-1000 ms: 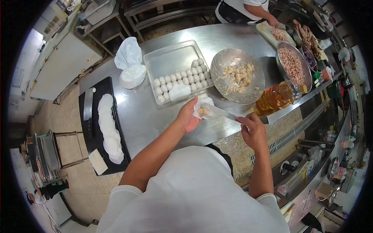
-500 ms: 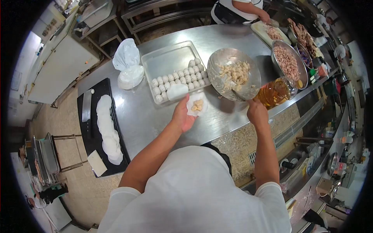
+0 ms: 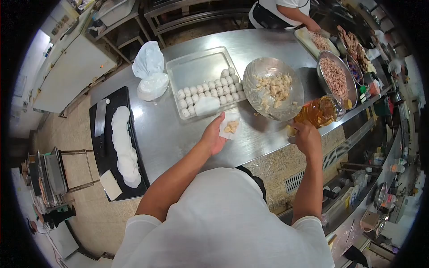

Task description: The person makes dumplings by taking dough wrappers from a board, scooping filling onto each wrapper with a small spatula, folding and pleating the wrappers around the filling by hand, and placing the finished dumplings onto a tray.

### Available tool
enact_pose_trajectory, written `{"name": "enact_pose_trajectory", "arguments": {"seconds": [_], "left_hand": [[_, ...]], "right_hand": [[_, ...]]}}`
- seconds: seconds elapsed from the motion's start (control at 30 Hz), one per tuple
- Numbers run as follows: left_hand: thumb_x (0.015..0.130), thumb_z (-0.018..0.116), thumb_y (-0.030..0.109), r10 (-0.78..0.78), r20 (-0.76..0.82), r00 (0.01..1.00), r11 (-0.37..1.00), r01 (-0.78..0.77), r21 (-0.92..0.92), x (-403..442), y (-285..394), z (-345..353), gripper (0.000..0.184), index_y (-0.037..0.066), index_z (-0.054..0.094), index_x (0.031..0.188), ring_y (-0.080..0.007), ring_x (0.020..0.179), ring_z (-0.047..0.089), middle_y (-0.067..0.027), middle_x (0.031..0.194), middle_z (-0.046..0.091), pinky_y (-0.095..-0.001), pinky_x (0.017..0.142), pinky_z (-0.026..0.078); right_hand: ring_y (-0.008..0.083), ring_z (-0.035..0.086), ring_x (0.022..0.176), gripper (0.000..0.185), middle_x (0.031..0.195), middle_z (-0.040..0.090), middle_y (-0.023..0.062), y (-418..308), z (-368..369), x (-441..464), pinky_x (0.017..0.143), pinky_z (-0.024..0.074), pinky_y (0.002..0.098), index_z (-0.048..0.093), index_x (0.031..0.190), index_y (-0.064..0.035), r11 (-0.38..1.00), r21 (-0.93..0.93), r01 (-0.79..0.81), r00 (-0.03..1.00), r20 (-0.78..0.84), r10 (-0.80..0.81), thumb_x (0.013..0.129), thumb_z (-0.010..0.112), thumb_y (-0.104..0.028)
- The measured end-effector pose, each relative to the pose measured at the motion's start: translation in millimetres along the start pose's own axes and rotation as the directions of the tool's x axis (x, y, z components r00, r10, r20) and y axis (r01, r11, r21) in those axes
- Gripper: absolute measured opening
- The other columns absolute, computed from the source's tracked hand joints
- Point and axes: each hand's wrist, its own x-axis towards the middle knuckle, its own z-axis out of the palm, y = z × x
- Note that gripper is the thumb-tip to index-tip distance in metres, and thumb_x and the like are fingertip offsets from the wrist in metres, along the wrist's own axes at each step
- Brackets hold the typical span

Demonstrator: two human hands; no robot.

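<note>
From my station I saw the left hand (image 3: 214,137) grasping a thin white wrapper (image 3: 227,133), with pale filling (image 3: 231,127) lying open on it, over the near part of the desk (image 3: 178,149). The right hand (image 3: 308,138) was curled beside the oil bottle (image 3: 318,111) — whether it gripped anything, I could not tell. I judged that the wrapper could tear if pinched hard, or shed its filling if tipped, being soft and unclosed. A careless elbow could, I thought, topple the bottle, so near the edge.

Counting outward: two hands, one wrapper, one bottle; left, one black board (image 3: 102,167) with one cleaver (image 3: 100,118) and white discs (image 3: 126,147) overlapping too much to count. Then one tray (image 3: 190,69) holding over twenty small pale balls (image 3: 220,91) — packed too tightly for exactness — and one flat white piece (image 3: 207,106); one metal bowl (image 3: 254,73) of more filling. Farthest, one bowl of chopped meat (image 3: 335,78), one cutting board (image 3: 303,36) and one co-worker's hand (image 3: 314,26)
</note>
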Motion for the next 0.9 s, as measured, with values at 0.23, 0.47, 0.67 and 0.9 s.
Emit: {"name": "enact_pose_trajectory", "arguments": {"seconds": [0.23,0.47,0.67,0.9], "left_hand": [[0.1,0.052,0.043,-0.025,0.036,0.999,1.0,0.024,0.016,8.2,-7.3,1.7,0.05,0.005,0.051,0.132,-0.0228,0.117,0.059,-0.0097,0.127,0.061,-0.0383,0.101,0.045],[0.099,0.054,0.043,-0.046,0.058,0.997,0.999,0.044,0.023,7.7,-6.0,-8.8,0.05,0.005,0.051,0.132,-0.0223,0.116,0.059,-0.0097,0.126,0.061,-0.0373,0.1,0.046],[0.099,0.054,0.043,-0.024,0.025,0.999,1.0,0.024,-0.006,8.9,-8.1,-4.8,0.049,0.006,0.053,0.13,-0.0211,0.114,0.06,-0.0089,0.124,0.062,-0.0364,0.098,0.047],[0.099,0.054,0.044,-0.069,0.035,0.997,0.996,0.067,0.055,29.5,-16.5,0.2,0.048,0.006,0.055,0.128,-0.0202,0.112,0.06,-0.0078,0.122,0.063,-0.0349,0.097,0.046]], "right_hand": [[0.0409,0.066,0.09,0.026,0.104,0.066,0.0202,5.6,14.5,4.1,0.079,0.0526,0.0492,0.074,0.1,-0.0104,0.99,-0.083,-0.113,0.993,0.011,0.114,0.082,0.056,-0.008],[0.0411,0.066,0.089,0.026,0.1,0.066,0.0217,7.5,24.4,0.1,0.08,0.0525,0.0477,0.073,0.1,-0.0077,0.997,-0.019,-0.075,0.995,-0.061,0.073,0.081,0.054,-0.006],[0.0406,0.066,0.087,0.027,0.092,0.067,0.0207,4.0,19.3,-7.7,0.078,0.0523,0.0472,0.073,0.099,-0.006,0.984,0.165,0.072,0.997,-0.051,-0.064,0.081,0.053,-0.005],[0.0404,0.066,0.083,0.025,0.09,0.068,0.0201,-7.4,12.8,-12.0,0.075,0.0523,0.0473,0.073,0.099,-0.0066,0.994,0.086,0.064,0.995,-0.084,-0.056,0.081,0.055,-0.004]]}}
